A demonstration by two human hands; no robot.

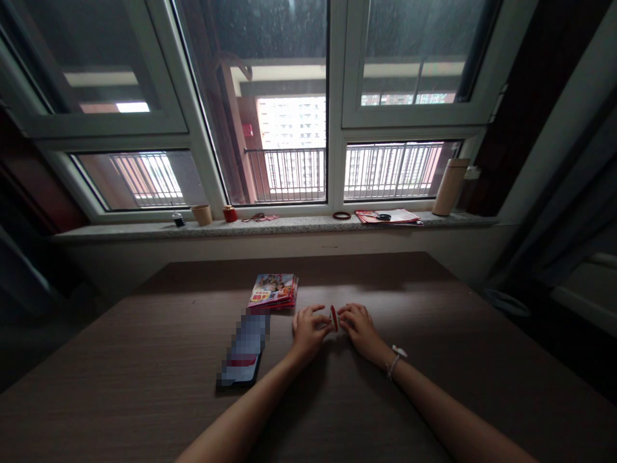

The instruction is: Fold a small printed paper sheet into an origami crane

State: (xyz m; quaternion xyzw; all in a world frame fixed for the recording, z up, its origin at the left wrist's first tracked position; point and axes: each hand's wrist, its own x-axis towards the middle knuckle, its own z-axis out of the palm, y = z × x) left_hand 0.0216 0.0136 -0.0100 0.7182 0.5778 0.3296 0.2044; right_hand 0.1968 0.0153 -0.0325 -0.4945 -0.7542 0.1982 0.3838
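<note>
Just above the table (159, 347), a small red and white piece, apparently folded paper (334, 318), stands on edge between my two hands. My left hand (310, 328) pinches it from the left with thumb and fingertips. From the other side, the fingertips of my right hand (359, 323) grip it too. A bracelet (394, 363) with a white piece circles my right wrist. Left of my left hand lies a phone (245, 344), partly blurred out. Behind the phone is a stack of colourful printed leaflets (273, 289) with red edges.
Along the windowsill (299, 225) stand a small dark bottle (178, 219), a brown paper cup (202, 215), a red jar (230, 213) and a tall flask (450, 186). A dark ring (342, 216) and scissors (383, 217) on red papers (405, 216) also lie there.
</note>
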